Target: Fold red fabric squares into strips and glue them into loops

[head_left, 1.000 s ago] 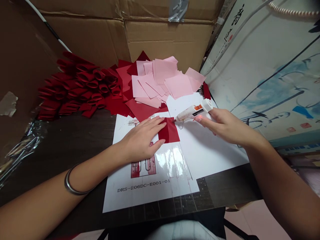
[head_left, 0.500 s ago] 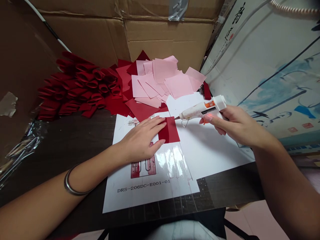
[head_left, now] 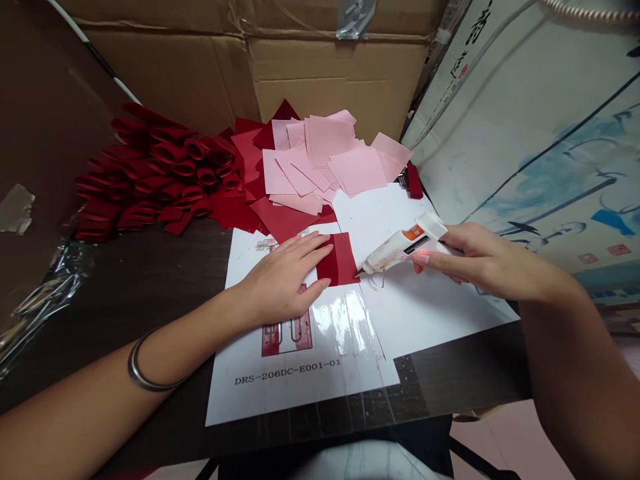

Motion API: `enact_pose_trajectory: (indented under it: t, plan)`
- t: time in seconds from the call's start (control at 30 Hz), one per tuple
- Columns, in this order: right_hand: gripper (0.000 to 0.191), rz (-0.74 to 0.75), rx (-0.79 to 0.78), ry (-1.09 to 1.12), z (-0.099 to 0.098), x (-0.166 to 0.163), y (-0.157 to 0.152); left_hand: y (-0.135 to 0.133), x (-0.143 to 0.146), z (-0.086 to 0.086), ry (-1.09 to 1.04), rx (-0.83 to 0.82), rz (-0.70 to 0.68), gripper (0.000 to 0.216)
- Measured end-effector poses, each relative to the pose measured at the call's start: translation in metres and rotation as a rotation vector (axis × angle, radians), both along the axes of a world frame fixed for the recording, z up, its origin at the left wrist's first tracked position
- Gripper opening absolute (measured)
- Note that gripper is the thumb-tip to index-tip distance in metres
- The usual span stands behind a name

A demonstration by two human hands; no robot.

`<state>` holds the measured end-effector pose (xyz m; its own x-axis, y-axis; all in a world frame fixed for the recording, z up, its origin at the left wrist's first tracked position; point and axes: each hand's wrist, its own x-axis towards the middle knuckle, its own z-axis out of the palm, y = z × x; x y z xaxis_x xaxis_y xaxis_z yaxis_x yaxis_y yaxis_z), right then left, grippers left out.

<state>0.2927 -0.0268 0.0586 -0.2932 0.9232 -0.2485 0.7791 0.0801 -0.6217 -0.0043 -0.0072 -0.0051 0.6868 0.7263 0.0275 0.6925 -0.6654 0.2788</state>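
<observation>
My left hand (head_left: 287, 277) lies flat with fingers stretched out, its fingertips pressing on the left part of a dark red square (head_left: 343, 259), paper or fabric. That square rests on a printed white sheet (head_left: 300, 400). In my right hand (head_left: 470, 257) is a white hot glue gun (head_left: 403, 247) with an orange patch, its fingers wrapped round the handle. The gun's nozzle points left and down and meets the square's lower right corner. A faint red glow shows near my right fingers. Part of the red square is hidden under my left fingers.
Pink squares (head_left: 345, 157) lie heaped at the back, with flat red squares (head_left: 285, 217) beneath and beside them. Rolled red pieces (head_left: 165, 167) are stacked at the back left. Cardboard (head_left: 335, 87) stands behind, and a painted white panel (head_left: 540, 173) on the right.
The glue gun's nozzle has moved down along the red square's right edge, from its upper corner to its lower one. My left hand and the square have stayed in place.
</observation>
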Motion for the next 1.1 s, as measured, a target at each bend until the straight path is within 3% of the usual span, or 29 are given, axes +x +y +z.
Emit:
enact_pose_trajectory:
  t: [0.63,1.1]
  plan:
    - [0.045,0.051,0.091,-0.091,-0.0039,-0.0010,0.0011,0.0011,0.0015,-0.0006,-0.003,0.003,-0.003,0.058]
    - [0.047,0.000,0.096,-0.103,-0.0081,0.0007,-0.0002,0.0003,0.0010,0.0002,-0.013,-0.004,-0.001,0.058]
